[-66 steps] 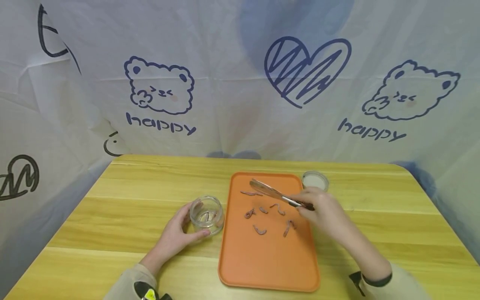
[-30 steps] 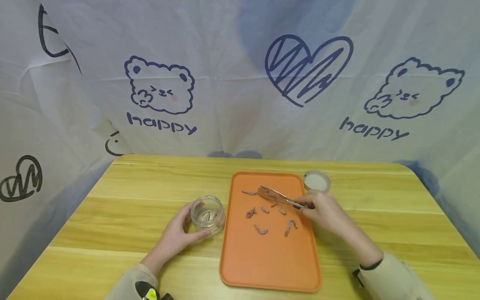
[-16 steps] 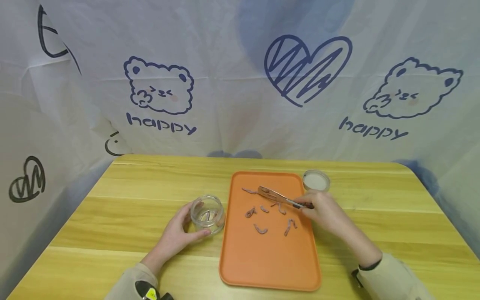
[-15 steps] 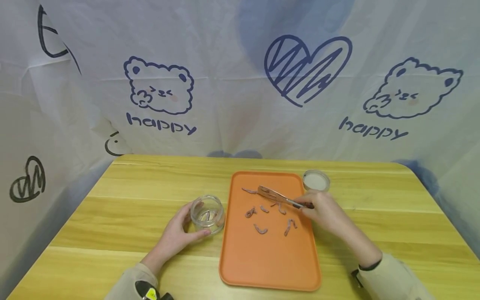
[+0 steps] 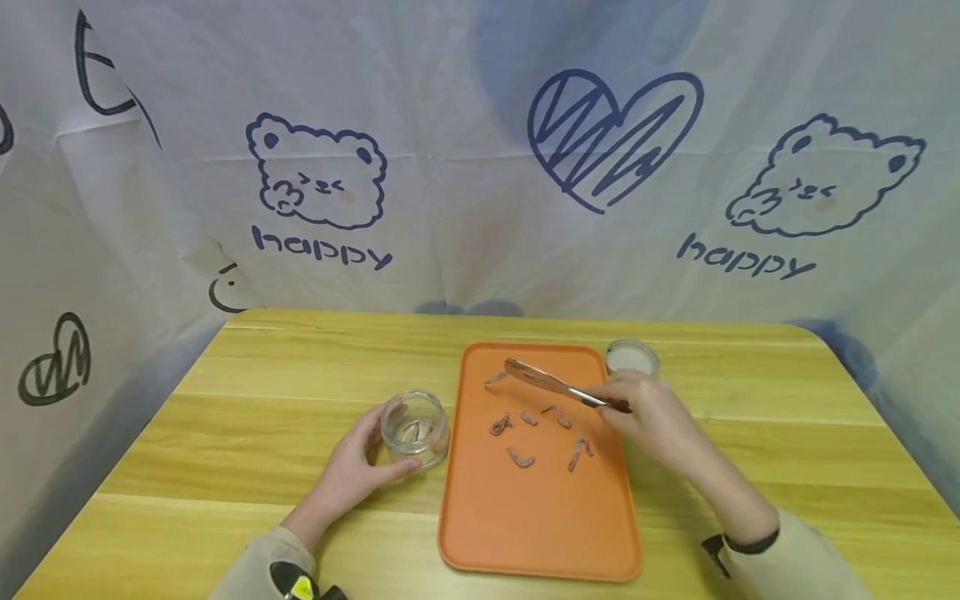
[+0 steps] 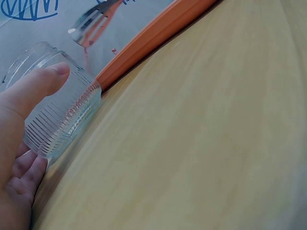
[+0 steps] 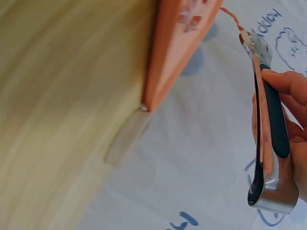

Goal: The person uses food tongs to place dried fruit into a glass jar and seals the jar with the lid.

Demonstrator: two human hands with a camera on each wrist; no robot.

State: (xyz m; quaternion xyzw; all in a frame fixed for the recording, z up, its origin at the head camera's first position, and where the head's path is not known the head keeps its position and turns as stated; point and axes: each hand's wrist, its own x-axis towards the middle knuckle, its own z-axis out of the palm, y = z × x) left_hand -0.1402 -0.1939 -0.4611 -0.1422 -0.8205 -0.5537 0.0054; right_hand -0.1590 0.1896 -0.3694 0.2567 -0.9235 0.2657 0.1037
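Note:
My left hand (image 5: 372, 452) curls round a small clear glass jar (image 5: 414, 427) standing on the table just left of the orange tray (image 5: 540, 517); a few pink pieces lie inside it. In the left wrist view the thumb (image 6: 41, 86) presses on the ribbed jar (image 6: 62, 120). My right hand (image 5: 636, 407) grips metal tongs (image 5: 551, 383) over the tray's far part. The tongs' tips pinch a pink worm-like piece (image 5: 496, 378), which hangs just above the tray. Several more such pieces (image 5: 577, 452) lie on the tray. The right wrist view shows the tongs (image 7: 263, 115) squeezed together with the piece (image 7: 230, 14) at their tip.
A small round white-filled dish (image 5: 632, 357) stands on the wooden table (image 5: 262, 375) by the tray's far right corner, close to my right hand. A printed white cloth (image 5: 450, 167) hangs behind the table and along both sides.
The tongs' tips closed on the far-left pink piece and rose a little with it, off the tray. The left hand and the jar stayed put.

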